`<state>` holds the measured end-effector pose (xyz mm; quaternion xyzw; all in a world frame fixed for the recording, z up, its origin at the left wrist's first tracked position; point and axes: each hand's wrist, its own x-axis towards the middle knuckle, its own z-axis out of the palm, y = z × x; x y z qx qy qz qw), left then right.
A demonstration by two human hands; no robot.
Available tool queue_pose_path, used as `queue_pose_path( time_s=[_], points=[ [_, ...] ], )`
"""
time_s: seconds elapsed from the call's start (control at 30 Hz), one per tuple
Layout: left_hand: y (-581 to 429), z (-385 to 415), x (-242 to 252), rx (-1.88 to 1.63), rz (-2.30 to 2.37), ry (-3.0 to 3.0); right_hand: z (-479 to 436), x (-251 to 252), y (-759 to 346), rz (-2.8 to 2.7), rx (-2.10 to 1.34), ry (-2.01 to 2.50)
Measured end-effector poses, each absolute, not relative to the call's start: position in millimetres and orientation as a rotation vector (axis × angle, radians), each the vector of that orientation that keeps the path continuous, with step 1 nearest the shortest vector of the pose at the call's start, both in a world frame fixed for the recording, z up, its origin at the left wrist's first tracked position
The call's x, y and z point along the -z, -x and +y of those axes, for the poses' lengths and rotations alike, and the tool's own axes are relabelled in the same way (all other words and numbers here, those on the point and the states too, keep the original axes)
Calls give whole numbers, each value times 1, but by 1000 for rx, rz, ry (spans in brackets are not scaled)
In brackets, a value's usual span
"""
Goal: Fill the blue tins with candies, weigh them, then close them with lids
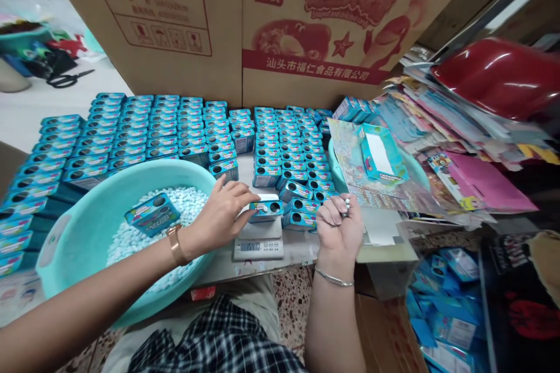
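Observation:
My left hand (221, 213) pinches a small blue tin (266, 210) that stands on a little white digital scale (258, 242); the tin's round top hole shows white candy. My right hand (339, 224) is curled just right of the scale, with a few small white candies (347, 202) held at its fingertips. A turquoise basin (83, 233) at the left holds a heap of white candies (175, 210) and one more blue tin (152, 214) lying on them.
Several rows of identical blue tins (144, 134) cover the table behind the scale. A big printed cardboard box (245, 17) stands at the back. Stacked printed sheets and a red tray (494, 76) lie at the right, with an open blue carton (380, 154).

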<state>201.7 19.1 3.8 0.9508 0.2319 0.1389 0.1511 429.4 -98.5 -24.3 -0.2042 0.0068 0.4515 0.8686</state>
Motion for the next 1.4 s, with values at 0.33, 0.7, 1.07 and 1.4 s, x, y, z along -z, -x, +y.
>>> queue_pose_path(
  time_s=[0.33, 0.7, 1.07, 1.4],
  points=[
    [-213, 20, -5, -337, 625, -2747, -91, 25, -421, 48, -992, 374],
    [-235, 18, 11, -303, 595, -2681, -89, 23, -420, 89, -986, 360],
    [-250, 18, 8, -104, 571, -2708, -87, 24, -416, 78, -981, 385],
    [-252, 88, -36, -24, 999, -2596, -99, 28, -426, 23, -969, 409]
  ],
)
